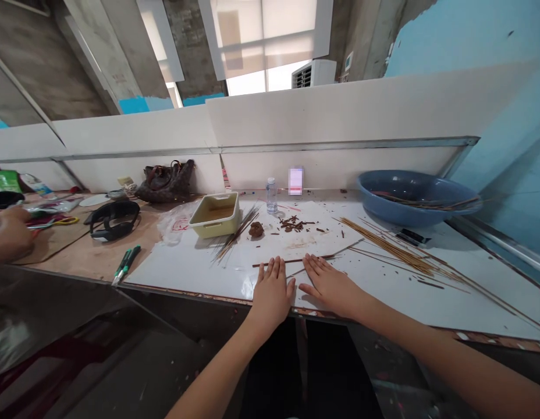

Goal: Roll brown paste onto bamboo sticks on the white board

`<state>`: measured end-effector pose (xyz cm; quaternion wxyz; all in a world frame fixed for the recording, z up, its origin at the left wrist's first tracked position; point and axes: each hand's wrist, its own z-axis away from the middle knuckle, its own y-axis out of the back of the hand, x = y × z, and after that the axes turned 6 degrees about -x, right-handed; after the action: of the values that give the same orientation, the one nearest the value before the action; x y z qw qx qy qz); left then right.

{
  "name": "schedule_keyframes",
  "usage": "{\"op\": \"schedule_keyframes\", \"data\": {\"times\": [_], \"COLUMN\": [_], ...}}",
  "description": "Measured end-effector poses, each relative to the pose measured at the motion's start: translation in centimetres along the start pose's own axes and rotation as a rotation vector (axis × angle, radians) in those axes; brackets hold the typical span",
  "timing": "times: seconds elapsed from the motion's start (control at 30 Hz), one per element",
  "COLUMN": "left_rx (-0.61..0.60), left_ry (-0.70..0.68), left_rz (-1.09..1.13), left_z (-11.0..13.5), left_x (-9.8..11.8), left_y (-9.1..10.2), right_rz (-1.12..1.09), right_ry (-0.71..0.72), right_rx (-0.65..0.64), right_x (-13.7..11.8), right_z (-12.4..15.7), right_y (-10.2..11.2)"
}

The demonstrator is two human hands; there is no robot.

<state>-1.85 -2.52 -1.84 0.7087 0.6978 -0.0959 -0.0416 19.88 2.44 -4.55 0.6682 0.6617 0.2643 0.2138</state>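
Note:
My left hand [271, 292] lies palm down at the front of the white-topped table, fingers stretched out. Beside it my right hand [330, 285] is also flat, its thumb spread towards the left one. Under and just ahead of both sets of fingertips runs a thin stick with a dark brown coating [291, 261]; its bare end pokes out to the right. Beyond my fingers sit a brown, clay-like lump [256, 230] and a scatter of brown broken pieces [295, 224]. What lies under my palms is hidden.
A yellowish tub [215, 216] of brownish content stands left, near dark thin sticks [238, 235]. A water bottle [272, 196] stands behind. Right are pale thin sticks [386, 247] and a blue basin [416, 198]. Green-handled pliers [127, 263] and another person's hand [11, 233] are farther left.

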Motion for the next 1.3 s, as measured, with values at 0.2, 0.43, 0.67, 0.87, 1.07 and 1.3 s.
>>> {"op": "schedule_keyframes", "data": {"times": [0.2,0.43,0.67,0.87,1.07,1.3], "left_rx": [-0.041,-0.059,-0.034,-0.044,-0.042,-0.065], "left_ry": [0.047,0.088,0.046,0.044,0.06,0.097], "left_rz": [0.005,0.015,-0.011,-0.004,-0.002,0.028], "left_z": [-3.1,-4.9,-0.7,-1.0,-2.9,-6.5], "left_x": [-0.2,0.1,0.5,0.6,0.0,-0.7], "left_y": [0.9,2.0,0.7,0.9,0.8,1.6], "right_rz": [0.001,0.005,-0.061,-0.053,-0.001,-0.003], "right_ry": [-0.043,-0.101,-0.029,-0.098,-0.215,-0.147], "right_rx": [-0.036,-0.07,-0.058,-0.052,-0.051,-0.08], "right_x": [0.6,0.7,-0.1,0.3,3.6,6.0], "right_z": [-2.5,-3.8,1.1,2.9,0.9,-2.0], "right_y": [1.4,2.6,0.7,1.1,1.4,2.3]}}
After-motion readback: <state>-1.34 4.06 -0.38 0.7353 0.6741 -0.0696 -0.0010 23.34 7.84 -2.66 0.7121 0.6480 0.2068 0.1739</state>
